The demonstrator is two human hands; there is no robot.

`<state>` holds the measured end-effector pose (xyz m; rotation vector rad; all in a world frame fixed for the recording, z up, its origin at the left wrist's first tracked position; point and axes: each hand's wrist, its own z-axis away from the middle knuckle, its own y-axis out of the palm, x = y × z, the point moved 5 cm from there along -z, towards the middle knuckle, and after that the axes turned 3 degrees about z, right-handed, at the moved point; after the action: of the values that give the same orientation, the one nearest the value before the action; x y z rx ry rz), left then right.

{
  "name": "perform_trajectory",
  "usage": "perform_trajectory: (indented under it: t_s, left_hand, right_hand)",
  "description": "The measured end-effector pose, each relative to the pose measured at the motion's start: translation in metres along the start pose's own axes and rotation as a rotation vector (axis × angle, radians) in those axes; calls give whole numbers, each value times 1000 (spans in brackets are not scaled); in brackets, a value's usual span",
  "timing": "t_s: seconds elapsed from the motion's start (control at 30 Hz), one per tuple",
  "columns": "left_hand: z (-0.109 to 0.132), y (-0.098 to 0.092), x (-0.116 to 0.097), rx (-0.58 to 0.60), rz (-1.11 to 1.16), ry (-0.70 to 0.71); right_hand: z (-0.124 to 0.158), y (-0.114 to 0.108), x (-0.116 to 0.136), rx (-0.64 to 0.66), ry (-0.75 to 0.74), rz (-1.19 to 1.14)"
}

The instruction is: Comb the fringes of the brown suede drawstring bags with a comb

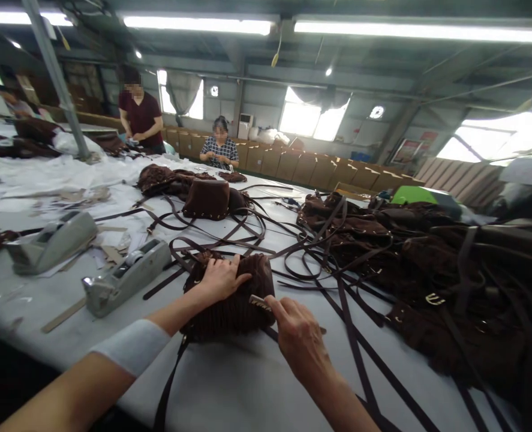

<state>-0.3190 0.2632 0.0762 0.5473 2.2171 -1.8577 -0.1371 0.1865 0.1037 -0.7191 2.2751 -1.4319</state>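
A dark brown fringed suede bag (243, 300) lies on the white table (248, 384) in front of me. My left hand (221, 279) rests on top of it, fingers spread and pressing it down. My right hand (299, 336) is closed in a pinch on a small comb-like brush (260, 303) held against the bag's right side. A brown strap (169, 384) runs from the bag toward the table's near edge.
Two grey tape dispensers (126, 276) (52, 243) stand to the left. Another brown bag (206, 199) and loose straps (319, 264) lie behind. A heap of brown bags (450, 270) fills the right. Two other people (140, 117) (219, 150) work at the far end.
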Motion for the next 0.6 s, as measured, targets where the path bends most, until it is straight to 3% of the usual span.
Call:
perform_trajectory:
  t_s: [0.1, 0.27, 0.43, 0.6]
  left_hand:
    - [-9, 29, 21, 131, 83, -37]
    - [-18, 27, 40, 111, 185, -29]
    - [-23, 43, 57, 106, 241, -61]
    - [-31, 58, 76, 92, 283, -106]
  right_hand:
    - [-14, 16, 9, 71, -8, 63]
    - [-11, 63, 28, 241, -28, 73]
    - [49, 90, 38, 230, -9, -109]
    - [116, 86, 72, 102, -200, -234]
